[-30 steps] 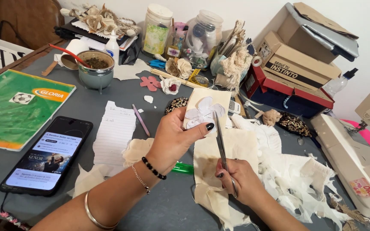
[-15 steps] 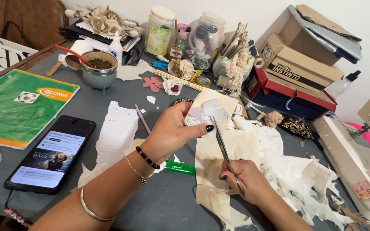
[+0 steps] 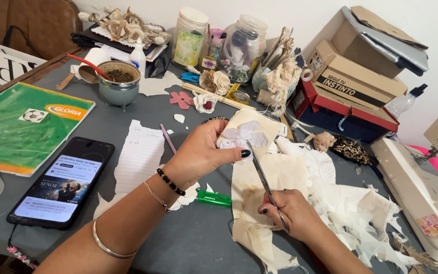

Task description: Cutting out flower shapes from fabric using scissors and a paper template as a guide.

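Cream-stained paper (image 3: 275,177) lies on the grey desk (image 3: 188,238) under both hands. The left hand (image 3: 201,152) is closed in a pinch grip on a pale paper flower cutout (image 3: 244,136), thumb on top, holding it raised above the desk. The right hand (image 3: 292,213) is closed around the handles of slim scissors (image 3: 262,175), whose blades point up and away, tips touching the lower edge of the cutout. A green lighter (image 3: 214,198) lies on the desk between the two wrists. Left of the left forearm are a torn sheet of lined paper (image 3: 139,157), then a black phone (image 3: 62,182) with its screen lit, then a green notebook (image 3: 21,129). Shredded white paper scraps (image 3: 361,213) pile up right of the right hand, near a cream sewing machine (image 3: 422,198).
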